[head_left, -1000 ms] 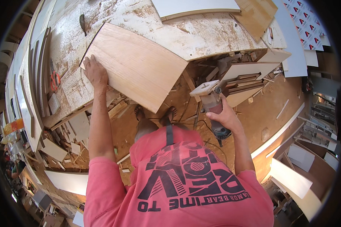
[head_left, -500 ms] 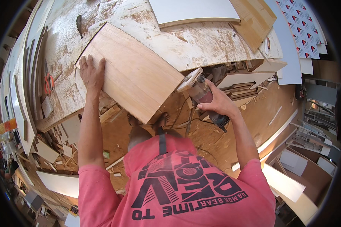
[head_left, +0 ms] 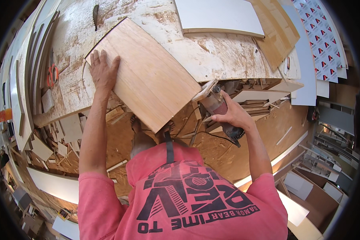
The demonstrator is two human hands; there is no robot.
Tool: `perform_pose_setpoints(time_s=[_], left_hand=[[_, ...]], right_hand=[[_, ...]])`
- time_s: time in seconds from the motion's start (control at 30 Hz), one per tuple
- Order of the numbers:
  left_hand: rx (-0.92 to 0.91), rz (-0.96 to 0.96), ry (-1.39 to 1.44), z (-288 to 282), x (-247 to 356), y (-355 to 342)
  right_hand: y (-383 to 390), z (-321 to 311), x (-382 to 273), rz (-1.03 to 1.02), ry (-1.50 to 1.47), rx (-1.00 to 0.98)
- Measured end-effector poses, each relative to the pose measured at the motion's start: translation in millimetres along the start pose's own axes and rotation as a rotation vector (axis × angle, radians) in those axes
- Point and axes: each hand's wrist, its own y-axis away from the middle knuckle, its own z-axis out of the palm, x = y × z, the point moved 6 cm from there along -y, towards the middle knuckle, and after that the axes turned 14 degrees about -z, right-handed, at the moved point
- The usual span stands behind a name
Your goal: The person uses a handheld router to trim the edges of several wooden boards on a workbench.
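A rectangular plywood panel (head_left: 148,76) with a pale wood face lies at a slant on the workbench, its near end jutting out past the bench edge. My left hand (head_left: 104,71) lies open on the panel's left side, fingers spread and thumb apart. In my right hand (head_left: 237,115) is a trim router (head_left: 217,102), held on its side with fingers wrapped round the body. Its pale base plate is at the panel's right end edge; whether they touch, I cannot tell. The router's bit is hidden. A black cord trails from its lower end.
Orange-handled scissors (head_left: 52,76) and a dark saw blade (head_left: 95,17) lie left on the worn white workbench (head_left: 74,48). A white board (head_left: 220,18) sits at the far side. Wood offcuts fill the space under the bench. Cords and scraps litter the brown floor (head_left: 264,136).
The whole view has shifted a little, with panel and hands appearing further right. The router's base has turned more edge-on beside the panel's end. My left hand keeps its place on the panel.
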Motion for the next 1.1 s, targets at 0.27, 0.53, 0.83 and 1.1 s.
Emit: perform_pose_setpoints(time_s=[0.27, 0.53, 0.83, 1.1], left_hand=[[-0.019, -0.018, -0.002, -1.3, 3.5, 1.9], [-0.005, -0.035, -0.037, -8.1, 16.3, 3.3], [-0.037, -0.079, -0.014, 0.7, 9.7, 2.7], [-0.007, -0.082, 0.034, -10.4, 18.7, 8.8]], right_hand=[[-1.7, 1.3, 1.1, -0.006, 0.016, 0.000], [4.5, 9.4, -9.0, 0.045, -0.003, 0.023], [9.5, 32.2, -15.4, 0.039, 0.057, 0.009], [16.6, 65.0, -28.4, 0.028, 0.025, -0.014]])
